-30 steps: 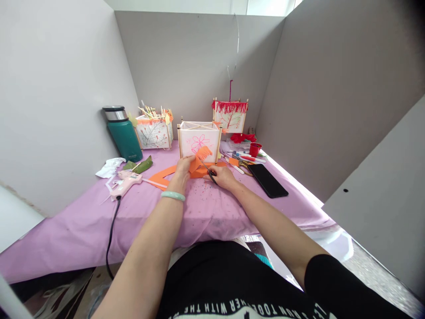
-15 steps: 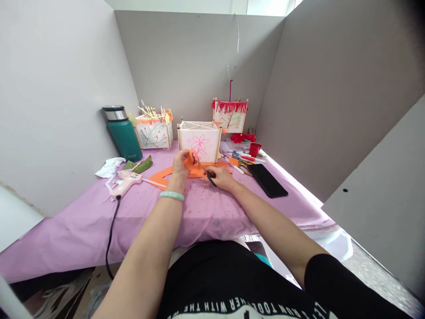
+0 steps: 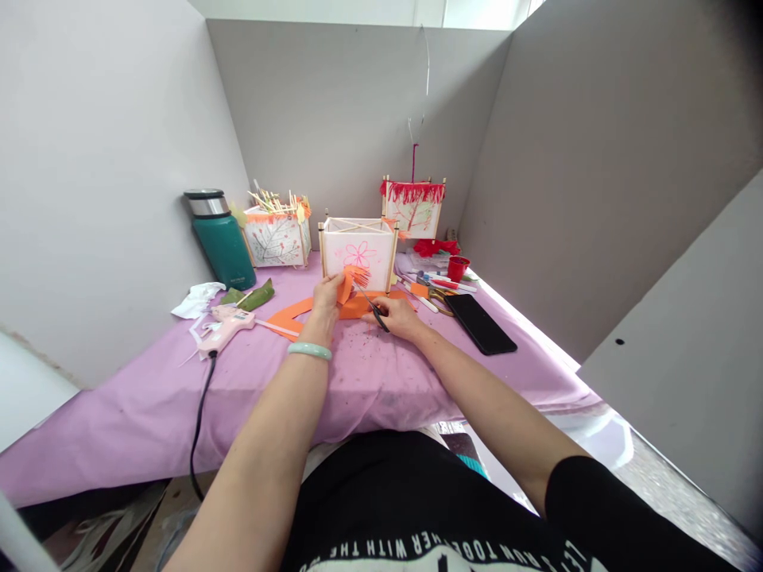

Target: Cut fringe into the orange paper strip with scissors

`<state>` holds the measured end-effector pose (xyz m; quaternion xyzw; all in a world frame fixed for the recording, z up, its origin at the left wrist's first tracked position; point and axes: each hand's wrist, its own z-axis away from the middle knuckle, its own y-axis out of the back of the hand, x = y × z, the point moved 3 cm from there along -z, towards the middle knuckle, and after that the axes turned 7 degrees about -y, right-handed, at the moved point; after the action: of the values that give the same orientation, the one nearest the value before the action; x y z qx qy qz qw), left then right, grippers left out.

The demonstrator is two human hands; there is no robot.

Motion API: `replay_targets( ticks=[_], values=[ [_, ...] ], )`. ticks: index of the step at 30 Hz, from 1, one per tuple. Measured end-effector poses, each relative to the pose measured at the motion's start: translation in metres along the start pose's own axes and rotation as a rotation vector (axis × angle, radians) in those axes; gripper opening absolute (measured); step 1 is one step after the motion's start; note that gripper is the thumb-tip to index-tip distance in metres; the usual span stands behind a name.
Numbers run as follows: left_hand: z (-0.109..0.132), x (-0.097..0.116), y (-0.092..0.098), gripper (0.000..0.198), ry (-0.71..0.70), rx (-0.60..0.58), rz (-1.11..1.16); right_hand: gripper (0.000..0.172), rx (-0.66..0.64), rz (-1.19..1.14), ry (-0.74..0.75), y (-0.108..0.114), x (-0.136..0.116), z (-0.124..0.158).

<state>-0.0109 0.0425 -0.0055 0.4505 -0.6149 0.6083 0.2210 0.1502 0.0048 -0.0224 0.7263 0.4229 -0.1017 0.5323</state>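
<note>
Fingers (image 3: pixel 335 284) of left hand (image 3: pixel 327 296): pinching one end of an orange fringed strip (image 3: pixel 353 278), which is held just above the surface (image 3: pixel 369 373), in front of a white paper lantern (image 3: pixel 358 251) with a pink flower drawn on it.

Fingers (image 3: pixel 385 316) of right hand (image 3: pixel 400 318): closed through the handles of dark scissors (image 3: pixel 370 303). Blades angle up and to the left, tips at the fringe. Whether the blades stand apart is too small to tell.

Below the strip: larger orange sheet (image 3: pixel 293 314), flat on the purple cloth.

Left of it: pink glue gun (image 3: pixel 225 328). Its black cord (image 3: pixel 199 413) drops over the near edge beside the left forearm.

Right: black phone (image 3: pixel 480 322), near the right wrist.

Risks, as judged:
1. The blade tips are close to the pinching fingertips, so a slip could nick skin.
2. The strip is thin and gripped at one end only. It may flop or twist between the blades, leaving uneven teeth or a tear.
3. A cut run too deep would go through the band that joins the fringe and drop a piece.
4. The left forearm could snag the cord and drag the glue gun.
</note>
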Motion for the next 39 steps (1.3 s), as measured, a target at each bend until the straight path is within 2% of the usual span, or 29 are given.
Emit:
replay_targets(
  ticks=[5, 15, 22, 29, 39],
  values=[
    [-0.005, -0.0032, 0.0036, 0.015, 0.01, 0.055, 0.016, 0.041, 0.003, -0.018, -0.014, -0.001, 0.0025, -0.0014],
    [-0.0087, -0.0055, 0.0063, 0.014, -0.005, 0.083, 0.007, 0.044, -0.017, 0.029, -0.024, 0.0032, -0.0013, 0.0005],
    [-0.0039, -0.0032, 0.0037, 0.015, -0.013, 0.027, 0.026, 0.044, -0.033, 0.068, -0.026, 0.0026, 0.0006, -0.0009],
    [-0.0015, -0.0057, 0.0003, 0.016, 0.004, -0.057, -0.075, 0.039, -0.019, 0.082, -0.028, 0.0034, -0.0006, -0.0005],
    [-0.001, -0.0056, 0.0002, 0.012, 0.01, -0.063, -0.101, 0.041, 0.007, 0.112, -0.057, 0.0042, -0.0021, -0.0002]
  ],
)
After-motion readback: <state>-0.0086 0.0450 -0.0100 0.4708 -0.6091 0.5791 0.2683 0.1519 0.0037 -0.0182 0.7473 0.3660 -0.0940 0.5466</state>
